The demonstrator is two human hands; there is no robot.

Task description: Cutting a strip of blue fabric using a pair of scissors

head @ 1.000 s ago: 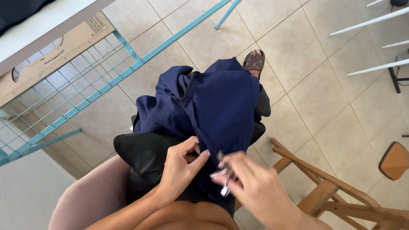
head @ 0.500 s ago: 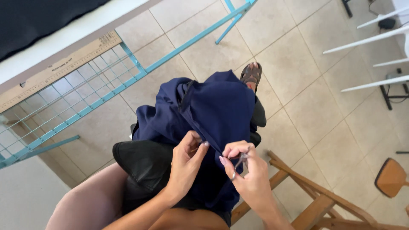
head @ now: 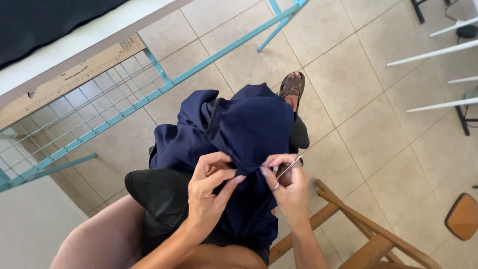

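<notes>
Hands: left [head: 211, 187] pinching navy fabric [head: 249, 129]; right [head: 289, 187] gripping small scissors [head: 286, 172].

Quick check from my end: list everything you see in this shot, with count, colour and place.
navy garment: one, dark blue, draped over the person's lap.
small metal snips: one, silver, in the right hand at the garment's edge.
black cloth: one, black, on the lap under the garment.
wire shelf frame: one, turquoise, left, under the table.
long ruler: one, tan, along the table edge.
table: one, white top with dark cloth on it, upper left.
wooden chair frame: one, brown, lower right.
round wooden stool seat: one, brown, far right.
tiled floor: beige.
sandalled foot: one, brown sandal, past the garment.
left hand: pinching the garment.
right hand: grip on the snips.
</notes>
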